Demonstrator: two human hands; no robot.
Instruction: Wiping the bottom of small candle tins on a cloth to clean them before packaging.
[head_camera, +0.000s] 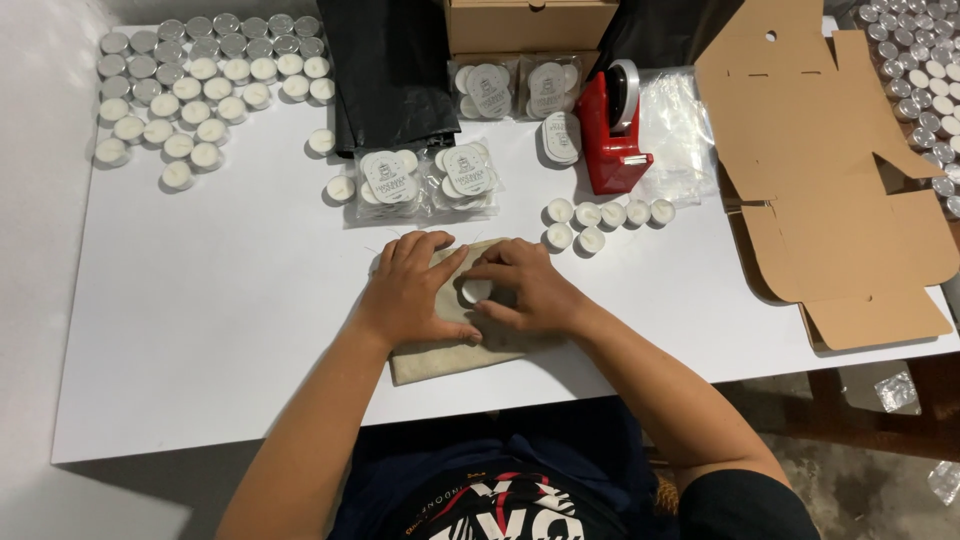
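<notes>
White table over mottled concrete floor, evenly lit

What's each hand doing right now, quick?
Left hand: open, flat on the cloth, touching the candle.
Right hand: fingers curled around the candle, holding it on the cloth.

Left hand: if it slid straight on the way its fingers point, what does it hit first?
Likely the right hand: the left hand lies on the beige cloth with fingers angled up-right toward the small white candle held between both hands. Further on lie the bagged candle packs.
</notes>
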